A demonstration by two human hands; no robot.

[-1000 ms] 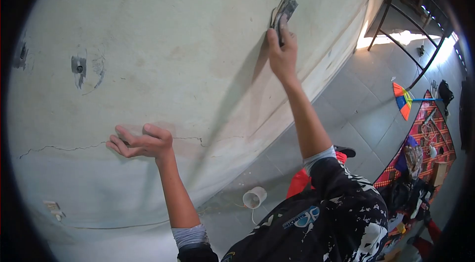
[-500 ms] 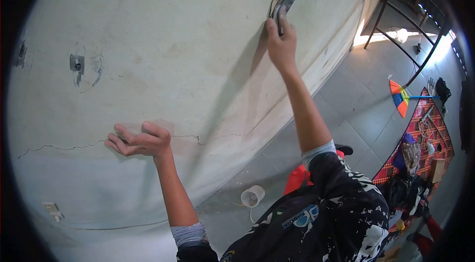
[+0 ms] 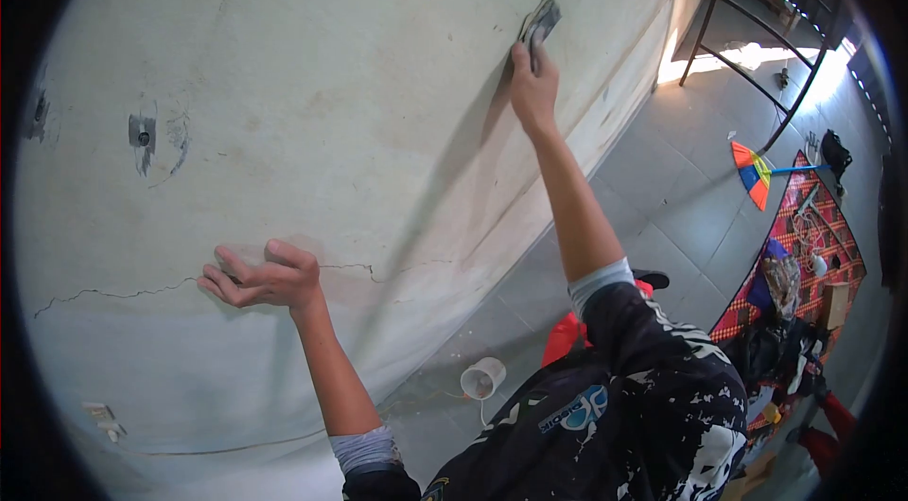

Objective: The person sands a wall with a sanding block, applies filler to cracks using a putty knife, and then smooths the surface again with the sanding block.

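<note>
My right hand (image 3: 535, 94) is raised high on the pale wall (image 3: 312, 123), with thumb and fingers closed around a dark grey sanding block (image 3: 539, 23) that appears to be against the surface. Part of the block is hidden by the fingers. Lower on the wall, my left hand (image 3: 265, 276) touches or nearly touches the surface with its fingers bent and apart, holding nothing. It lies over a thin, jagged crack (image 3: 123, 291) that runs out on both sides of it.
A dark metal frame (image 3: 742, 66) stands at the upper right. On the tiled floor are a white bucket (image 3: 483, 376), a colourful broom (image 3: 752, 175) and a red patterned mat (image 3: 804, 208) with tools and bags. Another person's red sleeve (image 3: 832, 425) shows at lower right.
My right hand and the sanding block have moved slightly downward in view. The left hand stays nearly in place. The camera view has shifted a little.
</note>
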